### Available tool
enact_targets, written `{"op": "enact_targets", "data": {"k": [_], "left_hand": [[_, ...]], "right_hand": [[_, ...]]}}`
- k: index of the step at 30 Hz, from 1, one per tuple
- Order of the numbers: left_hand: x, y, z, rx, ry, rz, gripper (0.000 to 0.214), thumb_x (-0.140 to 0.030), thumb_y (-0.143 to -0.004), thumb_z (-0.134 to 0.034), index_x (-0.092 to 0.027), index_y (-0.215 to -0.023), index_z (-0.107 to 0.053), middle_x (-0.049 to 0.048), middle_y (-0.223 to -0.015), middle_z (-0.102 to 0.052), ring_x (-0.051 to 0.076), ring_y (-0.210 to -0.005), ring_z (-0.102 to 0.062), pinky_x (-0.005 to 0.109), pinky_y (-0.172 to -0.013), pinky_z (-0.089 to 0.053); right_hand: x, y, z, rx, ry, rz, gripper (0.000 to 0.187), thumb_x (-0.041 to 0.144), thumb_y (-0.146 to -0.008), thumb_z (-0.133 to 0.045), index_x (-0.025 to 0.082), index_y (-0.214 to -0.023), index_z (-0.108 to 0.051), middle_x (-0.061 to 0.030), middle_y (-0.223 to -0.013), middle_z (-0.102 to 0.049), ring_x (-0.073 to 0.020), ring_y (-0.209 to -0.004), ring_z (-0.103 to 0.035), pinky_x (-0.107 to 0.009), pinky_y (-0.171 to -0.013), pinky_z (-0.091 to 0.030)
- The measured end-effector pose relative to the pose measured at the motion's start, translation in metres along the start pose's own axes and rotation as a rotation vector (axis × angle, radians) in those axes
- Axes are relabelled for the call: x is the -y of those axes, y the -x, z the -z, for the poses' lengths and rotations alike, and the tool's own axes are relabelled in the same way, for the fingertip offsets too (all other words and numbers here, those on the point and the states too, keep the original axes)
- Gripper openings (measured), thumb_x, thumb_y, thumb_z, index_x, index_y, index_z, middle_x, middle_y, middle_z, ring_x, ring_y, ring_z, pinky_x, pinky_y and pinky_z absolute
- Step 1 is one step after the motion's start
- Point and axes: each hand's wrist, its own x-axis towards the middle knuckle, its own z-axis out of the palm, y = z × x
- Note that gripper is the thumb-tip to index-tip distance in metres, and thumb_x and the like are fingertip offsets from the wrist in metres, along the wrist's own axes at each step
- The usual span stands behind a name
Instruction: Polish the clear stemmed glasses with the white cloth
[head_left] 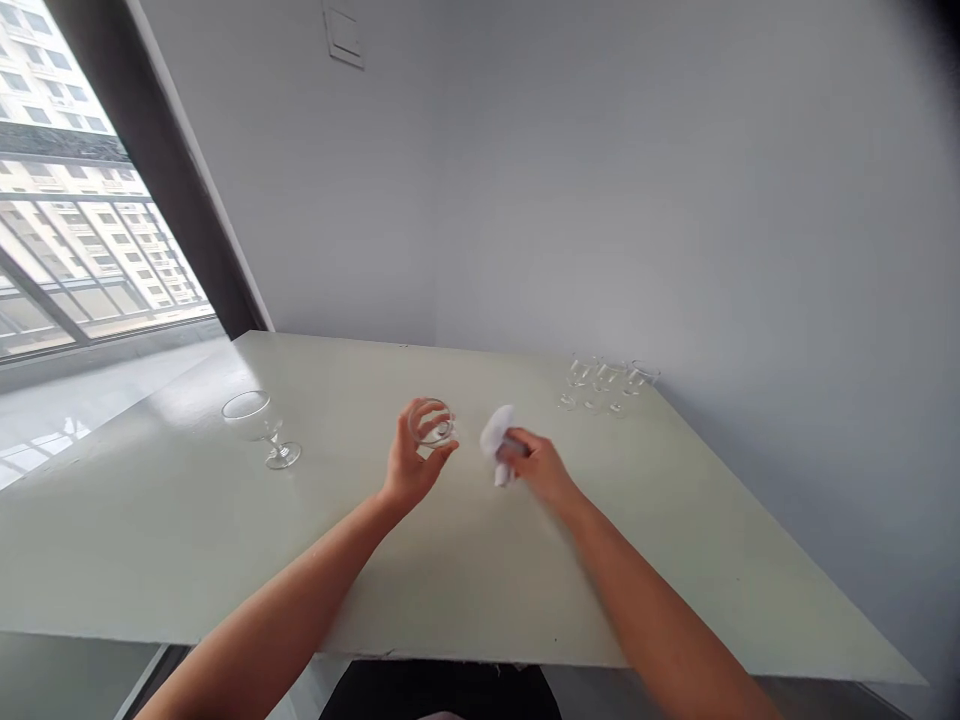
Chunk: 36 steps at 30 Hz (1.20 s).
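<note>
Clear glass (pixel 433 424), 1 piece, is held above the middle of the table (pixel 465 575) in the left hand (pixel 411 465). Nearest of all, a black shape (pixel 442 692) shows below the table's front edge. Over that edge reach 2 bare forearms: the left forearm (pixel 300 575) slants up and to the right, the right forearm (pixel 652 590) up and to the left, so the 2 hands come near each other without touching. The left hand is curved around the glass, thumb below and fingers behind its far side, with a circular outline of the glass turned toward the viewer; whether that is rim or foot, I cannot tell. The right hand (pixel 534 462), slightly blurred, pinches 1 bunched white cloth (pixel 495 432), which is just beside the held glass but apart from it.

To the left, well apart from the hands, 1 stemmed glass (pixel 264 428) stands upright on its foot. Farther off, near the table's right edge, is a cluster of small glasses (pixel 602 378): at least 3, overlapping too much for a sure count. Beyond rise the grey walls (pixel 600 200), with 1 switch plate (pixel 345 36), and at far left a railing (pixel 82 198) before pale buildings (pixel 45 75).
</note>
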Motion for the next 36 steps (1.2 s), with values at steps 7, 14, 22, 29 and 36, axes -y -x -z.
{"op": "enact_targets", "data": {"k": [7,14,22,29,36], "left_hand": [[-0.015,-0.01,0.008,-0.029,-0.408,0.062,0.059,-0.031,-0.074,-0.061,-0.025,-0.123,-0.029,0.0083,-0.116,-0.052,0.023,-0.114,-0.048,0.045,-0.095,-0.036],[-0.013,0.0,-0.004,0.103,-0.397,0.131,0.07,-0.04,-0.076,-0.058,-0.027,-0.132,-0.017,0.009,-0.123,-0.049,0.022,-0.123,-0.038,0.041,-0.092,-0.038],[0.024,0.024,-0.01,0.585,-0.705,0.188,0.066,-0.049,-0.077,-0.051,-0.028,-0.134,-0.026,0.01,-0.131,-0.042,0.027,-0.121,-0.038,0.045,-0.098,-0.031],[0.025,0.035,-0.014,0.727,-0.809,0.105,0.06,-0.053,-0.078,-0.048,-0.029,-0.131,-0.034,0.0071,-0.135,-0.037,0.029,-0.126,-0.029,0.049,-0.104,-0.022],[0.024,0.027,-0.012,0.663,-0.73,0.213,0.048,-0.05,-0.083,-0.039,-0.025,-0.123,-0.044,0.0086,-0.131,-0.039,0.025,-0.118,-0.04,0.041,-0.096,-0.036]], "right_hand": [[0.037,-0.005,0.004,-0.013,0.476,0.226,0.027,0.034,-0.084,-0.049,0.023,-0.105,-0.061,-0.0056,-0.102,-0.058,-0.0158,-0.081,-0.055,-0.03,-0.074,-0.044],[0.028,-0.039,-0.049,0.147,0.367,0.341,0.021,0.012,-0.073,-0.054,0.02,-0.09,-0.065,-0.0023,-0.088,-0.062,-0.0126,-0.075,-0.056,-0.024,-0.07,-0.043],[-0.051,-0.106,0.017,-0.376,0.247,-0.061,0.023,0.03,-0.073,-0.052,0.015,-0.087,-0.064,-0.0048,-0.075,-0.065,-0.016,-0.067,-0.06,-0.027,-0.066,-0.044],[-0.101,-0.129,0.054,-0.523,0.179,-0.216,0.032,0.033,-0.071,-0.05,0.014,-0.093,-0.061,-0.0057,-0.077,-0.066,-0.0148,-0.06,-0.061,-0.024,-0.057,-0.044],[-0.118,-0.139,0.059,-0.568,0.152,-0.256,0.028,0.033,-0.068,-0.053,0.014,-0.086,-0.062,-0.0043,-0.072,-0.064,-0.0138,-0.056,-0.058,-0.024,-0.054,-0.042]]}}
